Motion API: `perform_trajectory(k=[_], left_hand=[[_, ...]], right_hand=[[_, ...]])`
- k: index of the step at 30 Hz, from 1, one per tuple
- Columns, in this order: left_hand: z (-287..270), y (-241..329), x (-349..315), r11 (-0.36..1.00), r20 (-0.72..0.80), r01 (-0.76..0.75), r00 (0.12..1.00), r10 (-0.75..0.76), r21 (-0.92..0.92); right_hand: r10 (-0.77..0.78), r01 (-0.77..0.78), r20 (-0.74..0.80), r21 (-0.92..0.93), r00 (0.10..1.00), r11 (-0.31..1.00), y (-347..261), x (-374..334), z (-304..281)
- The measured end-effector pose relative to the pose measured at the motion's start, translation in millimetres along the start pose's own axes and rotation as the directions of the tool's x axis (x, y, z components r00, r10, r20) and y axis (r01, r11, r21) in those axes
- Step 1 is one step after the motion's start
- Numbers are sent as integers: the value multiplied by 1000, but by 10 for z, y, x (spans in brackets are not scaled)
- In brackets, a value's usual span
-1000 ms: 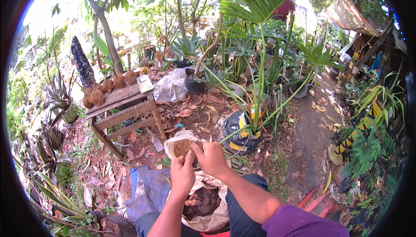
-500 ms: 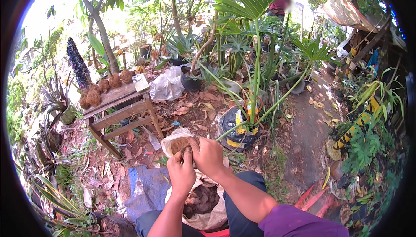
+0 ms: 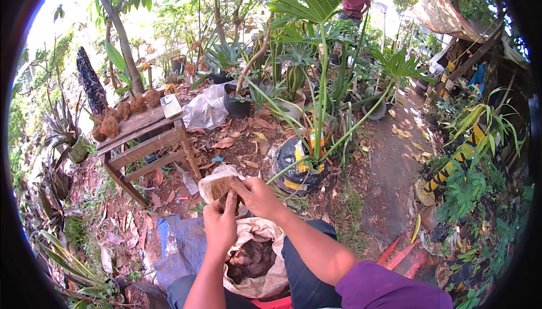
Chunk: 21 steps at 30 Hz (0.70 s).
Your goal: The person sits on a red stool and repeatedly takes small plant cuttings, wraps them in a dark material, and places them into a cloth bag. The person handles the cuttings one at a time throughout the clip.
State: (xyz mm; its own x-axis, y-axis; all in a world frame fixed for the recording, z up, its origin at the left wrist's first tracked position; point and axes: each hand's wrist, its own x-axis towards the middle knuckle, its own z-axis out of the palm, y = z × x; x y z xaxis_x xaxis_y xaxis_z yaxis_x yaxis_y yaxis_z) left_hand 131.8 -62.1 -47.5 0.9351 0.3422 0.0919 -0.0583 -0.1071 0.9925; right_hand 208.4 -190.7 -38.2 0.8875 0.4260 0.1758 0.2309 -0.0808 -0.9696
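At the far left, a wooden worktop [image 3: 132, 124] stands on the leaf-strewn ground; brown fibrous balls [image 3: 137, 104] lie in a loose row from its left corner along its far edge, and a small whitish box [image 3: 170, 106] sits close to its right end. To the right of the worktop's legs and nearer the person, a blue sheet [image 3: 182, 250] is spread on the ground.

Next comes the left hand [image 3: 220, 223], its grip drawn together, thumb and bent fingers pinching at the near side of a translucent plastic bag [image 3: 212, 186]. The bag, brownish inside, is held in the air, just beyond the far rim of a sack [image 3: 276, 235]. Its pale, loose end points left and slightly away from the person; the long axis, as far as it shows, slants from there down to the right, toward the fingertips. Which end is its mouth, I cannot tell.

The right hand [image 3: 258, 197] has a closed grip on the bag's right side, thumb and forefinger nearly meeting the left thumb; the other fingertips are hidden.

Below both hands, the sack gapes between the knees, with dark brown clumps [image 3: 254, 261] inside its rim.
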Motion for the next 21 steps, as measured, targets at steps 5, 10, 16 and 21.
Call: perform_trajectory(k=[5,10,16,21], left_hand=[[-7,-11,62,998,-56,-52,997,54,26],[83,-31,24,990,-138,-119,982,128,76],[47,36,8,995,-109,-76,991,82,58],[74,49,-14,998,-90,-57,994,59,23]], right_hand=[[-138,110,-123,-208,983,972,-24,-22,79],[-149,41,-183,-491,972,870,3,-23,151],[-174,93,-167,-404,971,910,17,-9,100],[-172,77,-182,-437,968,896,67,21,114]])
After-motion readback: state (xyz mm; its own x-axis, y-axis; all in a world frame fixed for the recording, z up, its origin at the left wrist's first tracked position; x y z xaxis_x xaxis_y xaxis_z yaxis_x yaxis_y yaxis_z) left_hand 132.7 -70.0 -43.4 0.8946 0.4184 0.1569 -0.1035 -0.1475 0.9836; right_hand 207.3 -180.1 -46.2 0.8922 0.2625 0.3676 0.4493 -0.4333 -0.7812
